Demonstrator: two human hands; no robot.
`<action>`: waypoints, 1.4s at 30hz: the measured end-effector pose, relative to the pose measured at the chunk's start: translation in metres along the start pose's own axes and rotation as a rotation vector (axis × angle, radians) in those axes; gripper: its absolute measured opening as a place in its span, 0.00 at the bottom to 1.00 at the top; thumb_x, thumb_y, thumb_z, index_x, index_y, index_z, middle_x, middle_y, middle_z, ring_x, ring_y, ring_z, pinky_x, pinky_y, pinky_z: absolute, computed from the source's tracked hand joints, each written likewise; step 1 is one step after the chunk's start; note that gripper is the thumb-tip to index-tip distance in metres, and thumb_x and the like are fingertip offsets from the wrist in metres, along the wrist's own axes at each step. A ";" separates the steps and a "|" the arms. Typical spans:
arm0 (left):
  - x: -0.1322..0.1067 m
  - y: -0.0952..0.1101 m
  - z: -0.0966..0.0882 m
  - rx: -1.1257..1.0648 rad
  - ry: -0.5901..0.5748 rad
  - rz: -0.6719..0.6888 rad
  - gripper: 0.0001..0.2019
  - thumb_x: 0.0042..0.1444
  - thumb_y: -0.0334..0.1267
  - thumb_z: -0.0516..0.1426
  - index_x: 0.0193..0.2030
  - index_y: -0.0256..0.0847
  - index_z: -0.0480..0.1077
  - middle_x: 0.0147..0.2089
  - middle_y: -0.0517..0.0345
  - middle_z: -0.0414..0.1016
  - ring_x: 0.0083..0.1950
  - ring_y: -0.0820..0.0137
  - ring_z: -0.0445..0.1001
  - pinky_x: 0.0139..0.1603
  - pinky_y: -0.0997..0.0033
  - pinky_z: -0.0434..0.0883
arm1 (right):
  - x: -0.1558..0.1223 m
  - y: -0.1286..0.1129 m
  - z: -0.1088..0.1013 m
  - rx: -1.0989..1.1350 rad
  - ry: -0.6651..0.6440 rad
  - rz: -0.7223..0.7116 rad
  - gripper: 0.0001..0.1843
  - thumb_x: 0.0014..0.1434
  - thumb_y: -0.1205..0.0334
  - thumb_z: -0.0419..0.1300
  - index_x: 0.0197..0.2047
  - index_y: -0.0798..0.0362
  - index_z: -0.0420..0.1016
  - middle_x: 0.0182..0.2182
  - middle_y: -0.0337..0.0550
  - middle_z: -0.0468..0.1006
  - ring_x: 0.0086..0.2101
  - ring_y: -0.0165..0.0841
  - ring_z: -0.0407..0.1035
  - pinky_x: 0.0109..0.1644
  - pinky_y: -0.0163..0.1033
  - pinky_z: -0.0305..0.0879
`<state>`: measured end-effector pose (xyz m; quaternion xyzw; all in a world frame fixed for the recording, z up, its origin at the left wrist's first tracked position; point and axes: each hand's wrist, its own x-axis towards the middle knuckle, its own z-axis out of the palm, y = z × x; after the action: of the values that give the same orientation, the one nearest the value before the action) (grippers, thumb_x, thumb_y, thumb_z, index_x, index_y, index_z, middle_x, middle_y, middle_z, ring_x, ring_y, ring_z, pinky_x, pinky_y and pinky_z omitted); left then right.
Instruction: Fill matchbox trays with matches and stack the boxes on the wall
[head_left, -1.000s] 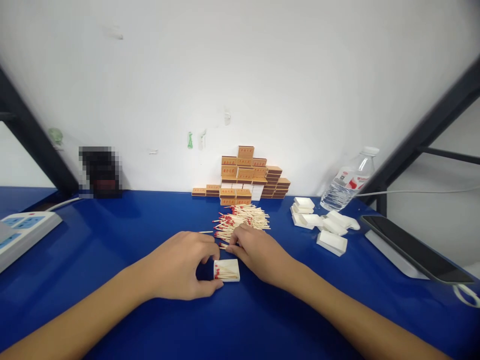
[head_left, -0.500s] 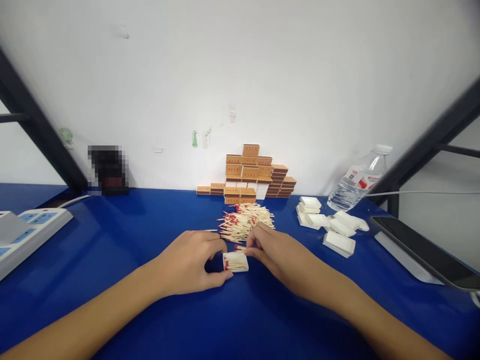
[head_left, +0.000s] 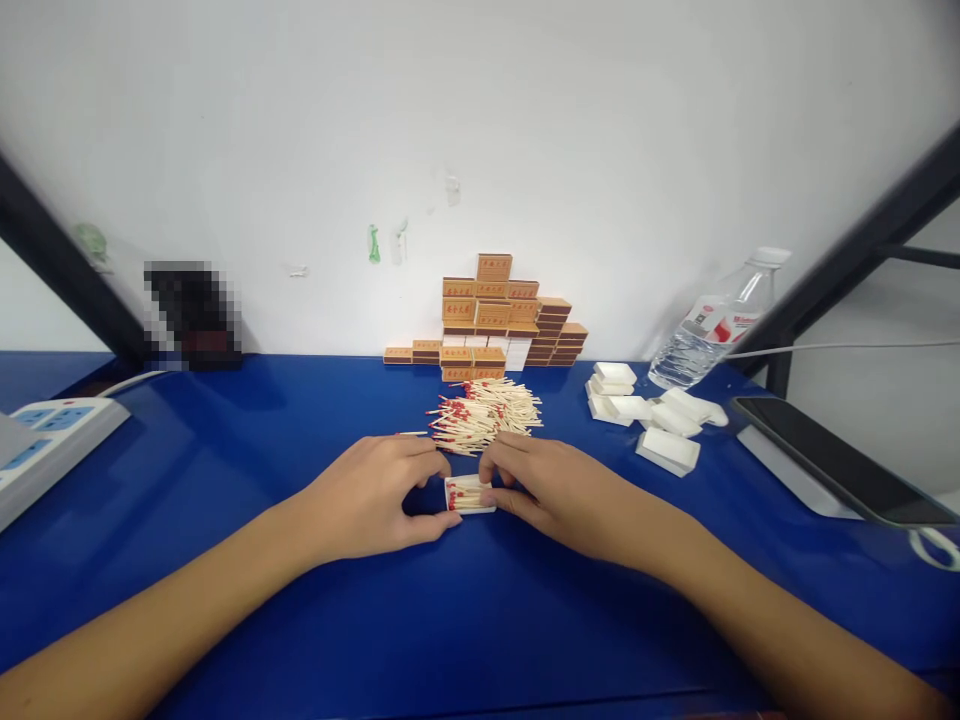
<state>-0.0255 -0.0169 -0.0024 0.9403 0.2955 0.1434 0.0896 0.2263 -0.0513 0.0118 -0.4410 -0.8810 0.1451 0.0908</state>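
A small white matchbox tray point(head_left: 480, 509) lies flat on the blue table, with several red-headed matches point(head_left: 466, 496) inside, their heads toward the left. My left hand point(head_left: 382, 497) grips the tray's left end, thumb on the near side and fingers on the far side. At the right end, my right hand point(head_left: 551, 492) has its thumb and fingertips down in the tray, closed about the plain ends of matches; the fingers partly hide these. Just beyond both hands spreads a loose pile of matches point(head_left: 487, 412), most heads pointing left.
Orange matchboxes point(head_left: 491, 313) are stacked against the white wall behind the pile. To the right lie several white trays point(head_left: 667, 452), a tilted water bottle point(head_left: 709, 325) and a phone point(head_left: 832, 455) propped on a white object. A power strip point(head_left: 64, 450) sits at far left.
My right hand has moved left and carried matches from above the tray's far edge down into it. My left hand keeps its hold. The whole view has shifted slightly.
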 end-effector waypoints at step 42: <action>0.005 -0.048 -0.009 0.279 0.178 -0.151 0.11 0.68 0.41 0.55 0.48 0.41 0.77 0.45 0.50 0.76 0.48 0.58 0.73 0.49 0.57 0.71 | 0.025 0.030 0.027 0.047 0.307 -0.014 0.03 0.68 0.66 0.64 0.40 0.52 0.75 0.37 0.41 0.75 0.36 0.32 0.68 0.40 0.38 0.60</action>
<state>-0.0502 0.0253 -0.0052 0.9022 0.3892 0.1767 -0.0577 0.2265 -0.0185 -0.0226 -0.4498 -0.8561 0.0960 0.2359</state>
